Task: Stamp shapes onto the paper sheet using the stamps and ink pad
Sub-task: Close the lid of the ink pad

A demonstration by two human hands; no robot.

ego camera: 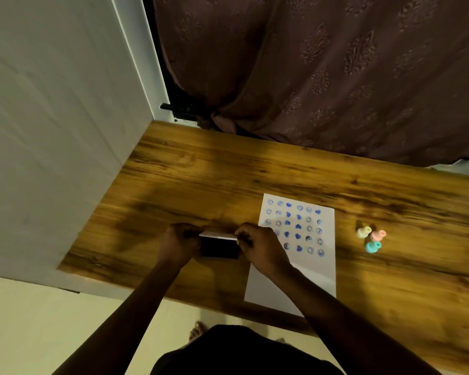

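Observation:
A dark rectangular ink pad (pixel 219 249) lies on the wooden table (pixel 201 171), with its pale lid edge raised along the far side. My left hand (pixel 181 240) grips its left end and my right hand (pixel 257 246) holds its right end and the lid. Just to the right lies a white paper sheet (pixel 290 282), its upper half covered with several rows of blue smiley and heart prints. Three small stamps stand right of the sheet: a yellow stamp (pixel 363 231), a pink stamp (pixel 378 234) and a teal stamp (pixel 373 246).
A grey wall panel (pixel 52 131) borders the table on the left. A brown patterned curtain (pixel 322 63) hangs behind the far edge. The near table edge runs diagonally, with pale floor (pixel 25 320) and a bare foot (pixel 198 330) below it.

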